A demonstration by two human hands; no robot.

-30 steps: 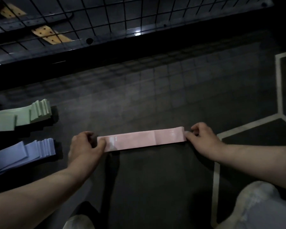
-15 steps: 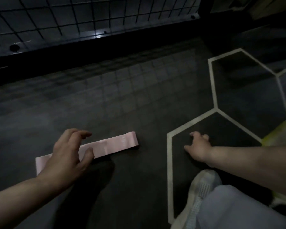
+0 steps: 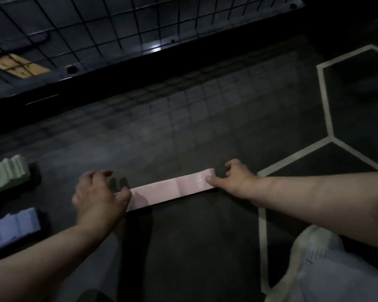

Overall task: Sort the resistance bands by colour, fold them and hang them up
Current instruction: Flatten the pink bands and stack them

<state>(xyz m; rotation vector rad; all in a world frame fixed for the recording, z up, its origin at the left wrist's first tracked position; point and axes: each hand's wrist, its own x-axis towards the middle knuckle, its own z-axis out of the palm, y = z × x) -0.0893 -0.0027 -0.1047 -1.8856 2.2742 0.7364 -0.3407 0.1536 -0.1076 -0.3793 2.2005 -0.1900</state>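
A pink resistance band (image 3: 170, 189) lies flat on the dark floor, stretched left to right. My left hand (image 3: 98, 195) rests on its left end, thumb pressing the band down. My right hand (image 3: 236, 178) pinches its right end between thumb and fingers. A stack of folded green bands (image 3: 8, 174) sits at the left edge. A stack of folded blue bands (image 3: 13, 226) lies below it, nearer to me.
A black wire grid panel (image 3: 118, 25) stands along the far side. White hexagon lines (image 3: 324, 110) mark the floor on the right. My shoe and trouser leg (image 3: 314, 264) are at the bottom right.
Half a second ago my right hand was off the band, on the floor to the right; now it grips the band's right end again. My left hand has shifted to the left end.
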